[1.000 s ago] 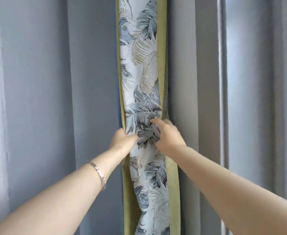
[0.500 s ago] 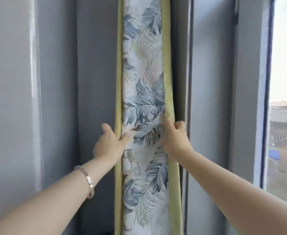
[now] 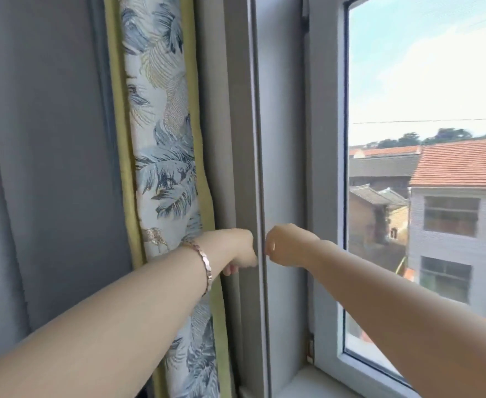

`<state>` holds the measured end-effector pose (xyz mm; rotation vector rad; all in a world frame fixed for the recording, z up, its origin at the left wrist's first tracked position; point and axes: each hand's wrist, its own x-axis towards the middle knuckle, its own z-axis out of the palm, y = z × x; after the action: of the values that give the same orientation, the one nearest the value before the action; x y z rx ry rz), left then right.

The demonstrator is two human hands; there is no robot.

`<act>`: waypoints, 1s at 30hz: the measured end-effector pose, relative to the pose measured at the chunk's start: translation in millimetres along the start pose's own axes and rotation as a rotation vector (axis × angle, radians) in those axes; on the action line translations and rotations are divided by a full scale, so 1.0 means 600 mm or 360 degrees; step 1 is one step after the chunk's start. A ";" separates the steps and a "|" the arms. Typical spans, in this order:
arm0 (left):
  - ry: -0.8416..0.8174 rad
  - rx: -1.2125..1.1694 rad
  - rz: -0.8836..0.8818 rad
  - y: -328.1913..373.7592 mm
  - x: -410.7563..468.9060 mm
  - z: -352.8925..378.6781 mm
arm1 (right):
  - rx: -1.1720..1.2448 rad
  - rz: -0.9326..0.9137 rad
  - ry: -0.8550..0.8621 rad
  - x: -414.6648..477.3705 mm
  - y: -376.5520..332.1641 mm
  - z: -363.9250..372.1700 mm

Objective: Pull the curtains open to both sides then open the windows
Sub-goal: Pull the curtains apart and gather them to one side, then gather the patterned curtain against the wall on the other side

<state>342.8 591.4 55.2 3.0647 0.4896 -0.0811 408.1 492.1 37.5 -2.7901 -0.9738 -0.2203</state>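
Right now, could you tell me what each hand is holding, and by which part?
Left hand grips the grey curtain by its inner vertical edge. Right hand is fisted beside that edge; its hold cannot be told.

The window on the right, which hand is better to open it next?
Probably the right hand: it is nearer the window. The left hand sits beside the leafy curtain.
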 end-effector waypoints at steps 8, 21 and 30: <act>0.0279 0.0014 0.0577 0.138 -0.030 0.034 | 0.0043 0.0673 -0.0047 -0.194 0.118 -0.028; 0.0093 -0.0183 0.1699 0.527 -0.272 0.101 | -0.0069 0.1600 0.0202 -0.660 0.263 -0.119; -0.0066 -0.0286 0.2234 0.776 -0.555 0.144 | -0.0191 0.2162 0.0306 -1.031 0.323 -0.193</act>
<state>168.2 42.2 1.3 2.4890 -1.5079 -0.0402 40.9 -53.8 5.1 -2.7544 1.0301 -0.3053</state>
